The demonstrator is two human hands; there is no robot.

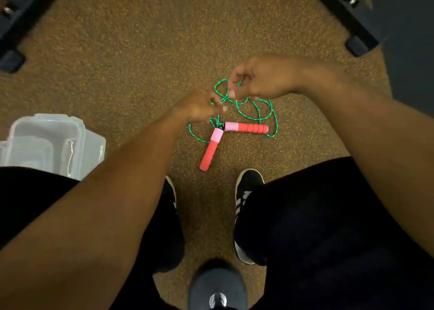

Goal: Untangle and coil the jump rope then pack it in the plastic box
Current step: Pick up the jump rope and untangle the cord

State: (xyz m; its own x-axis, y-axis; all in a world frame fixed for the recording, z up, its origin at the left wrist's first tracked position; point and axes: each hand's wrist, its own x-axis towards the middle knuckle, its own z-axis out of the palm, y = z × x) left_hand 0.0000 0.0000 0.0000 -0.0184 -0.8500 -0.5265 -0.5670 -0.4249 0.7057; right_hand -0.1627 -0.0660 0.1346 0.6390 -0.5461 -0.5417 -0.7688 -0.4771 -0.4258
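Pinching the rope (275, 122) with both hands, I judge it light, limp and quick to snag, so the cord near the tangle is the place to hold. My left hand (199, 108) and right hand (260, 79) each nip a green strand. The loops and handles (246, 128) lie on the floor (141, 51) just below, with the box (58, 140) well apart at left.

dark trousers (328, 227) are worn, with black shoes (247, 187) marked by white stripes; the forearms (117, 192) are uncovered.
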